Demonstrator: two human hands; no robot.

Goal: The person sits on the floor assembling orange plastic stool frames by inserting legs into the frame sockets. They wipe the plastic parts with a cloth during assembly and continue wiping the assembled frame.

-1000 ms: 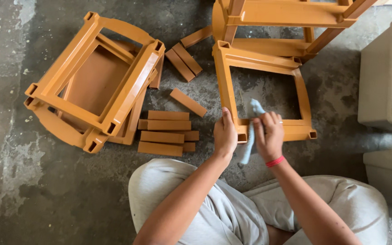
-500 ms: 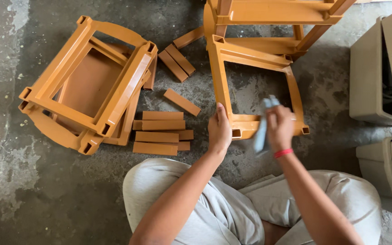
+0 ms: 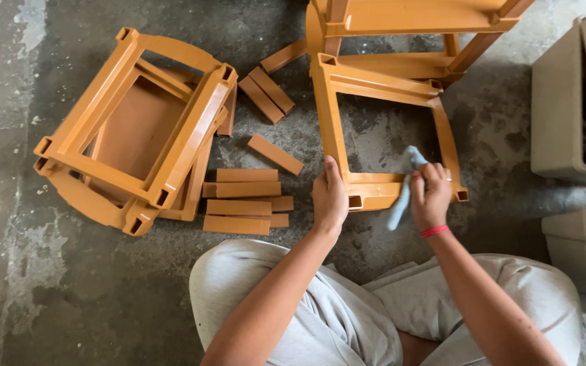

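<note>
Cloth (image 3: 401,196), pale blue and bunched, sits in the right hand (image 3: 431,198), whose fingers are curled closed around it and press it against the near rail of an orange frame (image 3: 331,122) lying flat on the floor (image 3: 49,298). The left hand (image 3: 329,196) lies open on the same rail, just left of the cloth, palm down with fingers pointing away from the body; it looks placed there to pin the frame so it does not slide under the rubbing. The frame's open square lies just beyond both hands, bare concrete showing through it, and its far side touches a larger orange assembly (image 3: 415,17) further out, which stands over it. A red band (image 3: 434,231) circles the right wrist. Left of the left hand, close by, short orange slats (image 3: 239,203) lie in a rough stack, parallel to one another, with a few more slats (image 3: 266,95) loose and angled beyond them. Well to the left, another stack of frames (image 3: 137,129) rests tilted on the floor, nested one inside the other. To the right of the right hand, apart from it, stand grey bins (image 3: 564,115). The person sits cross-legged, knees just below the hands, so the frame is within easy reach of both arms.
</note>
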